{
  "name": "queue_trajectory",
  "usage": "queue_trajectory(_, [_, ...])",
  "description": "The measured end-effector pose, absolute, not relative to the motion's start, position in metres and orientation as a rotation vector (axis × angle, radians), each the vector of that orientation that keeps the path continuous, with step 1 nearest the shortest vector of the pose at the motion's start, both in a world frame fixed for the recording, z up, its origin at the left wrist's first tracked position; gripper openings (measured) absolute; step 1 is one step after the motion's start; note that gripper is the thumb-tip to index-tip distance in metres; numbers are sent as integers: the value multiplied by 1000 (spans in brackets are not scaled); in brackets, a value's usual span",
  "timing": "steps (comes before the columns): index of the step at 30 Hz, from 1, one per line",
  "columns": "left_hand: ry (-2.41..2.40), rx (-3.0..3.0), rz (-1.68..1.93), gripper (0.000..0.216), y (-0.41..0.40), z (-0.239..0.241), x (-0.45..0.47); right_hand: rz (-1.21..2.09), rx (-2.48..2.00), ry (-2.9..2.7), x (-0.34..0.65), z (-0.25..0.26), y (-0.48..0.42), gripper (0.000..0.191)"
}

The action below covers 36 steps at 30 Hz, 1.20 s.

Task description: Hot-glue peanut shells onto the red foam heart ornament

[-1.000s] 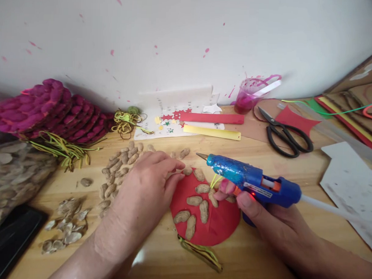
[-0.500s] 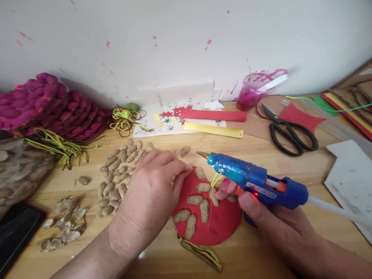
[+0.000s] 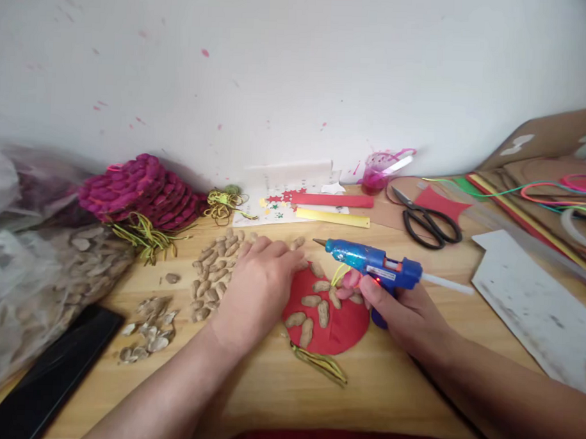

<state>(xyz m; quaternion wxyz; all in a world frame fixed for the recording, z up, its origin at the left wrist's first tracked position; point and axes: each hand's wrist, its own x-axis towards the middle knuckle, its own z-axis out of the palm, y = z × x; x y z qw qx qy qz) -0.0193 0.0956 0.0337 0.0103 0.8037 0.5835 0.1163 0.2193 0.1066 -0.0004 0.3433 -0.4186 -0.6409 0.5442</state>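
Note:
A red paper disc (image 3: 340,327) lies on the wooden table (image 3: 393,383) with several peanut shells (image 3: 311,301) stuck on it. My left hand (image 3: 259,285) rests palm down over the disc's left edge, its fingertips pressed on a peanut at the disc's top. My right hand (image 3: 399,311) grips a blue glue gun (image 3: 374,264) just right of the disc, nozzle pointing left above it, red light on. Yellow-green strands (image 3: 322,364) stick out below the disc.
A heap of loose peanuts (image 3: 214,274) lies left of my hand, broken shells (image 3: 147,330) further left, and a bag of shells (image 3: 45,288) at the far left. Magenta craft pieces (image 3: 135,191), black scissors (image 3: 427,221), paper strips (image 3: 332,208), a pink cup (image 3: 376,171) and cardboard (image 3: 535,305) line the back and right.
The camera has pulled back and up, so everything looks smaller. My left hand's fingers have closed in on the peanut at the disc's top. The glue gun stays in the same place.

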Motion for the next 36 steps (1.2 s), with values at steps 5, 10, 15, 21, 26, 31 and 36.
queue_trajectory(5, [1759, 2607, 255, 35, 92, 44, -24, 1420, -1110, -1585, 215, 2, 107, 40])
queue_trajectory(10, [1642, 2617, 62, 38, 82, 54, -14, 1425, -1123, -1535, 210, 7, 106, 47])
queue_trajectory(15, [1644, 2624, -5, 29, 77, 56, -5, 1412, -1150, -1498, 208, 8, 106, 55])
queue_trajectory(21, [1656, 2607, -89, 30, 77, 59, -5, 1357, -1210, -1476, 206, 9, 105, 53])
queue_trajectory(26, [1629, 2599, -94, 33, 81, 58, -9, 1297, -1197, -1516, 203, 19, 102, 49])
queue_trajectory(31, [1576, 2585, -162, 32, 83, 63, -12, 1297, -1164, -1537, 203, 15, 105, 43])
queue_trajectory(36, [1578, 2569, -214, 33, 82, 68, -13, 1264, -1128, -1547, 207, 6, 110, 46])
